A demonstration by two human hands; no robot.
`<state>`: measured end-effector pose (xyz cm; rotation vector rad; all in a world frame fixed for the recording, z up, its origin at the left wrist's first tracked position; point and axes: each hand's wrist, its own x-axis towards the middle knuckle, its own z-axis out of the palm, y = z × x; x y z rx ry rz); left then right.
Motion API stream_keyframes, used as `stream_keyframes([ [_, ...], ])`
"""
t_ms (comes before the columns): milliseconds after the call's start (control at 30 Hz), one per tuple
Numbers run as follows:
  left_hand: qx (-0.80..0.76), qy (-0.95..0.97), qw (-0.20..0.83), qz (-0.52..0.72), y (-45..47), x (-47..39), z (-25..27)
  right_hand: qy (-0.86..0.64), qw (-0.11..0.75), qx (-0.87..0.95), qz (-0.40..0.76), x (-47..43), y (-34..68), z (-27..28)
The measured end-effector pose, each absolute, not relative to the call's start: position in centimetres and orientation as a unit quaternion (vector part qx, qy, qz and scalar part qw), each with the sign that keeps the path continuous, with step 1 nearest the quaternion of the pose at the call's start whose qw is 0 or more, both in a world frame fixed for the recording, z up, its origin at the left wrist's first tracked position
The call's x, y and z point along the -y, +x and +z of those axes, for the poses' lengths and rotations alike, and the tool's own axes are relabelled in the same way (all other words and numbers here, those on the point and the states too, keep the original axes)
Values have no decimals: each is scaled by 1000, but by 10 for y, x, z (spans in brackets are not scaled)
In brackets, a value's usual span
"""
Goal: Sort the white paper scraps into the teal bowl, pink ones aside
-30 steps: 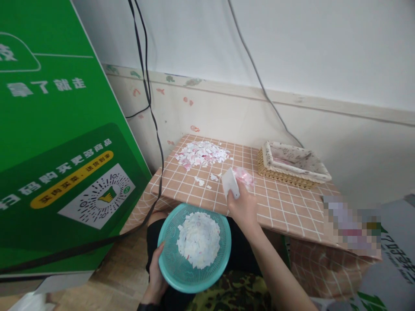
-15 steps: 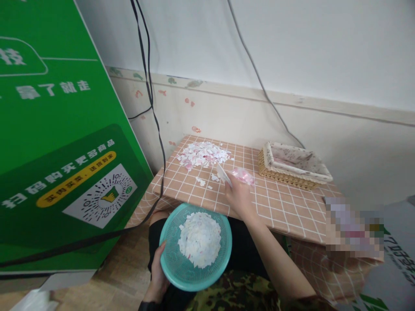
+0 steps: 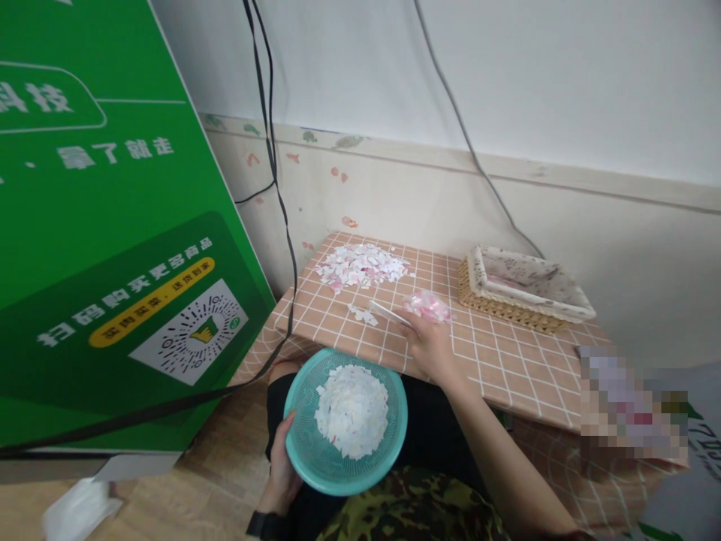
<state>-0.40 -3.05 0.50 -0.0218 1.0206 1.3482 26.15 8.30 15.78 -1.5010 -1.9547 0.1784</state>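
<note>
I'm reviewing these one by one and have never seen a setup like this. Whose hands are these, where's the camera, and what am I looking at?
There is no robot: these are a person's bare hands, seen by a camera worn on the head, looking forward and down. The left hand grips a teal basin heaped with pale scraps, over the lap. The right hand pinches a thin white piece at the checked table. On that table lie a pile of white and pink scraps, a shiny pink bundle and a lined wicker basket. The pixelated patch can't be identified.
</note>
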Motion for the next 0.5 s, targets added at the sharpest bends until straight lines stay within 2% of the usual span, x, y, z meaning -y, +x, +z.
stream_keyframes([
  [367, -473, -16, 626, 620, -3, 34, 44, -504, 378, 765, 136, -60, 277, 151],
  [500, -460, -1, 625, 630, -6, 29, 59, -483, 364, 778, 166, -69, 270, 153],
])
